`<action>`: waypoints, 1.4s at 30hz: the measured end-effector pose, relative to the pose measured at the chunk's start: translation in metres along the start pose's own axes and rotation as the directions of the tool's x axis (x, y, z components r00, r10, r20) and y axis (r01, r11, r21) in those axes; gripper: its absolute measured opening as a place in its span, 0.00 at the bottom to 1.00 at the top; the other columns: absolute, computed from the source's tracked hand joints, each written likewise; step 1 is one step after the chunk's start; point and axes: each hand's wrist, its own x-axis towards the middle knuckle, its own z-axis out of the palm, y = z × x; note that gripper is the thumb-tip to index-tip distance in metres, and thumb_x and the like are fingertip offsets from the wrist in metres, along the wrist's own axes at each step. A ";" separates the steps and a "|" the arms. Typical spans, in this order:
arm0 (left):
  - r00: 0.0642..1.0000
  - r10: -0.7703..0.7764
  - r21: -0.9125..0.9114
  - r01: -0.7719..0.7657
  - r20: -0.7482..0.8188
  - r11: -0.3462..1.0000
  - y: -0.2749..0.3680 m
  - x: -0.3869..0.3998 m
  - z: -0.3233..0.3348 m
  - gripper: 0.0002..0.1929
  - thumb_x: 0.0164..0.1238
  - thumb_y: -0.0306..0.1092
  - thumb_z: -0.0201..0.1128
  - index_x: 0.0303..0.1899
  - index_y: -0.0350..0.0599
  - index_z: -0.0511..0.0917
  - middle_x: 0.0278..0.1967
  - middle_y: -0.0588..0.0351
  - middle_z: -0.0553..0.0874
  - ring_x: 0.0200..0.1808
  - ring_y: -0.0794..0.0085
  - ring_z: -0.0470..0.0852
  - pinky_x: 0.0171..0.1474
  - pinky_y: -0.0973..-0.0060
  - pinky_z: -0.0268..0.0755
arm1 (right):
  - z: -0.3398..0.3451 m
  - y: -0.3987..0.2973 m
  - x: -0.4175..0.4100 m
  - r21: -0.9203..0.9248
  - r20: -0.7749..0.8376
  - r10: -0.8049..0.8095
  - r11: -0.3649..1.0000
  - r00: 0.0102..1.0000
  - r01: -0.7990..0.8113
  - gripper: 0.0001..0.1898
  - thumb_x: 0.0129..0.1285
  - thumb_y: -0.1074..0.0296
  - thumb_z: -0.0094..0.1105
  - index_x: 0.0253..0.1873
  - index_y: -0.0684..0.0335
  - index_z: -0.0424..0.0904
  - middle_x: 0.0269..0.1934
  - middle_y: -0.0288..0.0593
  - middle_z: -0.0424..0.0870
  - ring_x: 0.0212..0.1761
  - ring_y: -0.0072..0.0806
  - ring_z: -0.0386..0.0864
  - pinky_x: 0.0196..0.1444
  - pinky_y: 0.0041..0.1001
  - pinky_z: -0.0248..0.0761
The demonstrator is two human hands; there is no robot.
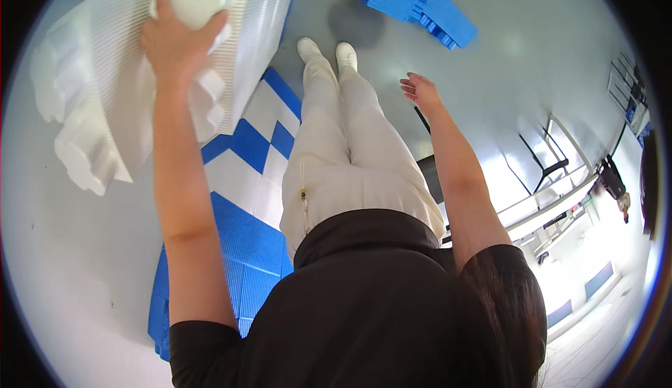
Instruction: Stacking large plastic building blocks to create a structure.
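At upper left, my left hand (181,41) grips a raised, lobed knob (197,2) on a large white moulded block, thumb and fingers spread around it. The knob rises from the block's finely ribbed white face (123,67). More white lobed knobs (84,157) stick out at its lower left. Part of the block is hidden behind my hand and forearm. My right hand (421,91) hangs in the air to the right of my legs, holding nothing, its fingers slightly curled and apart.
Blue and white ribbed blocks (249,146) form a stack left of my legs, with more blue blocks (226,262) closer in. Other blue blocks (420,4) lie on the grey floor (504,46) ahead. A white-edged table (551,204) and a chair (551,170) stand at right; beyond is another person (611,175).
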 end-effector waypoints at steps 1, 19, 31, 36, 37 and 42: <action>1.000 0.014 0.000 -0.014 0.006 1.000 -0.003 -0.001 0.002 0.56 0.46 0.61 0.74 0.76 0.49 0.55 0.53 0.27 0.75 0.58 0.35 0.73 0.67 0.51 0.62 | -0.008 0.006 0.001 0.001 -0.020 -0.001 1.000 1.000 0.001 0.22 0.73 0.59 0.52 0.66 0.63 0.71 0.55 0.45 0.83 0.55 0.31 0.81 0.54 0.30 0.74; 0.974 0.219 -0.182 -0.205 0.064 0.962 -0.048 0.033 0.010 0.53 0.59 0.45 0.72 0.76 0.31 0.45 0.75 0.33 0.55 0.76 0.49 0.59 0.76 0.65 0.51 | 0.137 0.142 -0.022 0.649 -0.069 0.117 0.759 0.991 -0.044 0.11 0.68 0.62 0.58 0.45 0.66 0.80 0.32 0.44 0.85 0.27 0.27 0.82 0.29 0.25 0.76; 0.992 0.020 0.047 -0.026 0.127 0.999 -0.094 0.075 -0.008 0.65 0.46 0.53 0.76 0.76 0.33 0.39 0.67 0.29 0.68 0.67 0.42 0.72 0.68 0.61 0.67 | -0.141 0.306 -0.082 -0.273 -0.631 -0.045 0.947 0.775 -0.167 0.17 0.67 0.57 0.53 0.47 0.65 0.82 0.49 0.57 0.84 0.55 0.52 0.81 0.57 0.43 0.74; 0.912 -0.066 -0.064 0.101 0.406 0.993 0.002 0.039 0.041 0.67 0.45 0.51 0.77 0.78 0.48 0.33 0.68 0.29 0.66 0.65 0.46 0.75 0.66 0.61 0.69 | -0.152 0.500 -0.136 -0.985 0.020 0.085 0.173 0.996 0.005 0.12 0.63 0.69 0.52 0.40 0.62 0.89 0.45 0.51 0.88 0.52 0.44 0.84 0.55 0.39 0.78; 0.939 -0.113 -0.052 0.137 0.325 0.989 -0.005 0.034 0.005 0.67 0.45 0.51 0.77 0.78 0.48 0.33 0.68 0.29 0.66 0.65 0.46 0.75 0.66 0.61 0.69 | -0.130 0.461 -0.126 -0.956 0.072 0.032 0.286 0.997 0.060 0.12 0.62 0.69 0.53 0.40 0.61 0.89 0.46 0.49 0.88 0.52 0.44 0.84 0.55 0.39 0.78; 0.956 -0.046 0.189 -0.010 0.289 0.982 0.057 -0.020 0.004 0.66 0.42 0.53 0.77 0.78 0.63 0.33 0.64 0.21 0.66 0.67 0.32 0.66 0.71 0.49 0.58 | -0.146 0.453 -0.150 -0.753 -0.255 -0.251 0.657 0.934 -0.029 0.12 0.58 0.61 0.52 0.29 0.58 0.84 0.23 0.45 0.85 0.27 0.33 0.85 0.33 0.34 0.79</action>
